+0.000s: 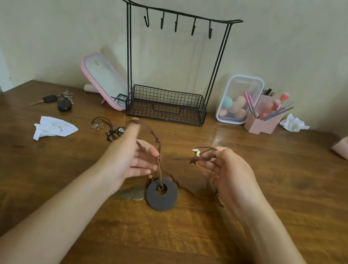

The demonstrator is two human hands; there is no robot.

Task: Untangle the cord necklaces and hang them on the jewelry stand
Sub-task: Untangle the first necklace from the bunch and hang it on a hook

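The person is partway through separating two brown cord necklaces over the desk (151,242).

The left hand (129,159) has one raised digit, apparently the thumb. A loop of the brown cord (153,133) is hooked over it. The other fingers (147,153) are loosely apart, with their tips beside the cord rather than clamped on it. That cord drops to the disc pendant (164,201), which rests on the desk beside a leaf pendant (132,194).

The right hand (227,174) has its fingers (214,158) curled together, pinching a second cord (203,148) near a cream bead (195,151) and a star charm (192,161). A strand runs along the desk from the disc toward the right hand, so the two cords probably cross somewhere low down. The exact crossing is too fine to make out.

To do this step well, the hands should draw apart slowly and stop as soon as the strand on the desk tightens. Pulling harder would likely cinch the knot. Leaving the heavy disc on the desk takes its weight off the tangle. The bead end could then be fed back through whichever loop traps it.

The jewelry stand (165,105) is at the back of the desk and all its hooks (175,26) are bare. More black cord necklaces (109,129) lie on the desk near the left hand.
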